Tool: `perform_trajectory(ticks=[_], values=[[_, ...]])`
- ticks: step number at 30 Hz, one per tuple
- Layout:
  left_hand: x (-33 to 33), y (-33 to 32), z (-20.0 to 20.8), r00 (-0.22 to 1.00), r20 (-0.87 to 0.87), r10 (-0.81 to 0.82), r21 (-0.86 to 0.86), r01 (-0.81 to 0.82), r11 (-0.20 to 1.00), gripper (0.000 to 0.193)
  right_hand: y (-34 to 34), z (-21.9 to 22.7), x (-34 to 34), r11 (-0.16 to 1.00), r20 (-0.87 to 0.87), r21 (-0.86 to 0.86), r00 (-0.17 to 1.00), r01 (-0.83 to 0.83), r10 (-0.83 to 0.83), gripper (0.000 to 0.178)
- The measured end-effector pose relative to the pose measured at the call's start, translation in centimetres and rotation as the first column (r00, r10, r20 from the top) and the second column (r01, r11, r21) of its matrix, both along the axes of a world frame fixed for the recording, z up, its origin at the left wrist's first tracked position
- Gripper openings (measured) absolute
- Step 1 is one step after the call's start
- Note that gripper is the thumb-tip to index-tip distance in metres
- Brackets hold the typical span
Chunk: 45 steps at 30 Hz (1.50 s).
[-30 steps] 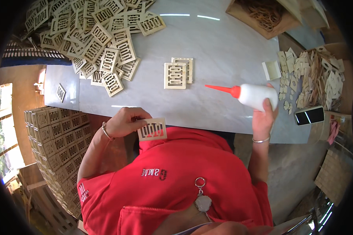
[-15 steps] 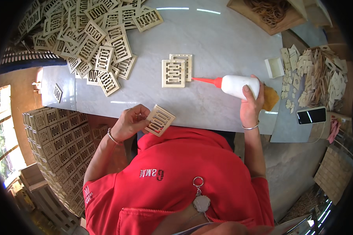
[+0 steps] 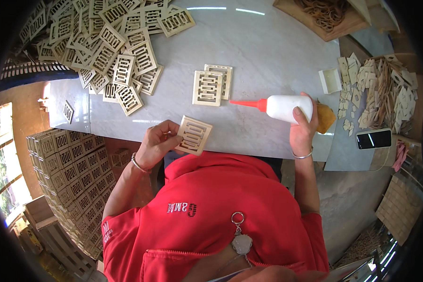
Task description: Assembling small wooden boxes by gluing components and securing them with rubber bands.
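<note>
Between the thumb and fingers of my left hand (image 3: 160,143) is a square slotted wooden panel (image 3: 194,135), held by its left edge above the table's near edge. My right hand (image 3: 304,127) is wrapped round a white squeeze bottle (image 3: 286,108) with a long red nozzle. The bottle lies sideways in the air, its tip pointing left. Just beyond that tip, two more slotted panels (image 3: 207,88) rest on the grey table (image 3: 258,56), one partly over the other. The palm side of my right hand is hidden behind the bottle.
A heap of slotted panels (image 3: 122,51) covers the far left of the table. Stacked panels (image 3: 73,174) stand at the left below it. At the right are a white box (image 3: 330,81), wood scraps (image 3: 376,89), a phone (image 3: 373,139) and a yellowish lump (image 3: 325,118). A wooden box (image 3: 322,19) holds rubber bands.
My left hand has raised its panel slightly away from my body and turned it more upright. My right hand has shifted the bottle a little nearer me and levelled it.
</note>
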State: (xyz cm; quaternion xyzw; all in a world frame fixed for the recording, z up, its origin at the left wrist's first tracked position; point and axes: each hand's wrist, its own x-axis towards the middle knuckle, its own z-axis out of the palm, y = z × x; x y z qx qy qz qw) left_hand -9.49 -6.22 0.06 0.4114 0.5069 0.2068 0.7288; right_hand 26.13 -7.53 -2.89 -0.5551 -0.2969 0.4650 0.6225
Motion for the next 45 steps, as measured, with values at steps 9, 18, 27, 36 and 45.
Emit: perform_trajectory(ticks=[9,18,27,36,45], values=[[6.2,1.1,1.4,0.979,0.187,0.079,0.17,-0.112,0.979,0.008,-1.0,4.8,-0.8,0.988,-0.096,0.136,0.994,0.072,-0.059,0.061],[7.9,0.6,3.2,0.989,0.135,0.065,0.202,-0.092,0.975,0.007,-0.7,8.1,-1.3,0.975,0.173,0.22,0.985,-0.035,-0.004,0.07],[7.7,0.3,3.4,0.99,0.119,0.069,0.222,-0.095,0.97,0.007,-0.7,8.8,-1.8,0.969,0.206,0.237,0.978,-0.065,0.015,0.066],[7.5,0.5,3.6,0.978,0.191,0.081,0.206,-0.121,0.971,0.007,-1.2,9.5,0.4,0.96,0.278,0.269,0.961,-0.083,0.005,0.063],[7.4,0.8,3.2,0.925,0.361,0.121,0.127,-0.177,0.976,0.008,-2.0,9.4,2.2,0.966,0.249,0.256,0.963,0.032,-0.098,0.064]])
